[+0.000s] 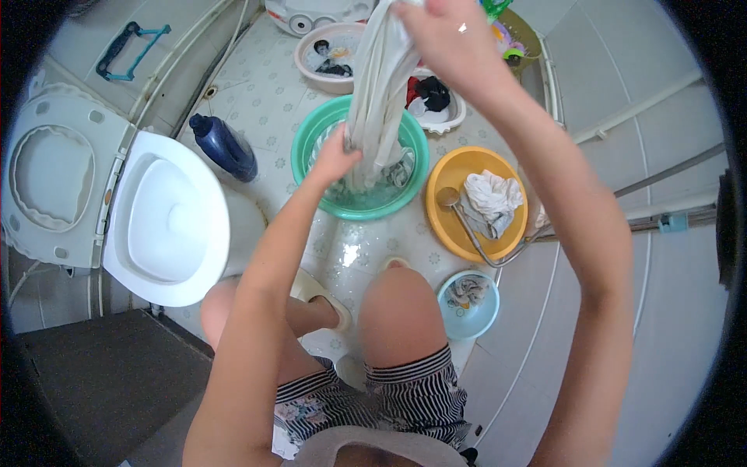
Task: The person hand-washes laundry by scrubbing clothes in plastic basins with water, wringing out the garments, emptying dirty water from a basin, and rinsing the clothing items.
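Note:
A wet white cloth [379,93], perhaps a garment, hangs stretched upward out of a green basin [421,152]. High up, my right hand [447,39] grips its upper end, well above the floor. Lower down, my left hand [336,161] is closed on the cloth's left side, just over the basin. The cloth's lower end trails into cloudy water, where more pale and striped fabric lies. Part of the grip of my right hand is hidden behind its own back.
To the right stands a yellow basin [436,226] with white and grey cloths and a shower head [448,197]; a light blue basin [471,328] is nearer. Pink [302,66] and white [459,117] basins sit beyond. Left are a dark blue bottle [224,148] and a toilet [222,226].

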Demonstrator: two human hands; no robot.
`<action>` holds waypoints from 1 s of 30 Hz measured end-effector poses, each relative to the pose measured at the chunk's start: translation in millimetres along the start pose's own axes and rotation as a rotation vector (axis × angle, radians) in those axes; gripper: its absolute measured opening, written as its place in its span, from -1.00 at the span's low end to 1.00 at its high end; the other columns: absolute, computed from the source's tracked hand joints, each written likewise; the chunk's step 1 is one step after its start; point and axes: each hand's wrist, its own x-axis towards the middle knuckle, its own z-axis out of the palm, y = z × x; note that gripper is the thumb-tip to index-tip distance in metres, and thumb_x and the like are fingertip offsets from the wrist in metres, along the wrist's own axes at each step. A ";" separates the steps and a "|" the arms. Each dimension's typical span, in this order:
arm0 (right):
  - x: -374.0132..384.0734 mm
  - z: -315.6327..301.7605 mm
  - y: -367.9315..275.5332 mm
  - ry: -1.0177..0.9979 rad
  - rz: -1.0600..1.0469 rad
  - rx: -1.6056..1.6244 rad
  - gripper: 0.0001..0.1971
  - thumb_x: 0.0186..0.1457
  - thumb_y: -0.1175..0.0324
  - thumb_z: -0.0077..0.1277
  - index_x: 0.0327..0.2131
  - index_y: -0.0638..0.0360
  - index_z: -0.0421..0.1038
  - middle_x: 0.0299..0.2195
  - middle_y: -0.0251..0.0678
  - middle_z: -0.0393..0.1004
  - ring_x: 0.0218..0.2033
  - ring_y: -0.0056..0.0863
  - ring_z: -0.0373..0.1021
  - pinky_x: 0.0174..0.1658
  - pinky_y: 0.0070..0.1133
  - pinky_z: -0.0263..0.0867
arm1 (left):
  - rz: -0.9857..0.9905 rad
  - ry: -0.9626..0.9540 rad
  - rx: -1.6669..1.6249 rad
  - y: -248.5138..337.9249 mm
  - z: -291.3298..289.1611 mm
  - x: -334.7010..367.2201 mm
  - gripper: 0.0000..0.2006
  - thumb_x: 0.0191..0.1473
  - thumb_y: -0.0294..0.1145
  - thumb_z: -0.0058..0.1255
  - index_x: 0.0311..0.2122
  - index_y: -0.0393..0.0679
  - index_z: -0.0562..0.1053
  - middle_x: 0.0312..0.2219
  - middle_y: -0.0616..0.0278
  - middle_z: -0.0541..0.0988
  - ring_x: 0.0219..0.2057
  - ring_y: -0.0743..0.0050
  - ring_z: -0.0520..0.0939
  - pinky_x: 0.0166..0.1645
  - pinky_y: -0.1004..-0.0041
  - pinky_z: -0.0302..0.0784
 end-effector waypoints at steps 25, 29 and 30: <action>-282.7 196.0 229.5 -0.892 0.236 -0.621 -0.20 -0.20 -0.08 0.07 0.17 -0.34 -0.03 0.24 -0.20 -0.22 0.20 0.09 -0.22 0.09 0.06 -0.18 | 0.124 -0.715 1.036 -160.1 64.9 -39.6 -0.34 -0.32 -0.28 0.15 0.03 -0.10 0.29 0.20 0.13 -0.02 0.20 0.12 0.01 0.25 0.23 -0.11; -297.9 239.9 234.5 -0.961 0.260 -0.527 -0.15 -0.22 -0.17 0.05 0.18 -0.34 -0.07 0.24 -0.20 -0.22 0.24 0.05 -0.39 0.15 0.04 -0.39 | -0.121 -0.512 0.932 -207.8 73.3 -45.6 -0.49 -0.19 -0.30 0.04 -0.02 -0.09 0.35 0.13 0.17 0.14 0.15 0.15 0.16 0.23 0.28 0.00; -293.9 248.7 236.6 -1.015 0.329 -0.495 -0.15 -0.22 -0.16 0.04 0.19 -0.32 -0.07 0.24 -0.23 -0.23 0.24 0.02 -0.41 0.16 0.01 -0.44 | -0.136 -0.523 0.931 -214.8 71.8 -40.0 -0.49 -0.19 -0.30 0.04 -0.02 -0.09 0.35 0.13 0.17 0.14 0.15 0.15 0.16 0.23 0.28 0.00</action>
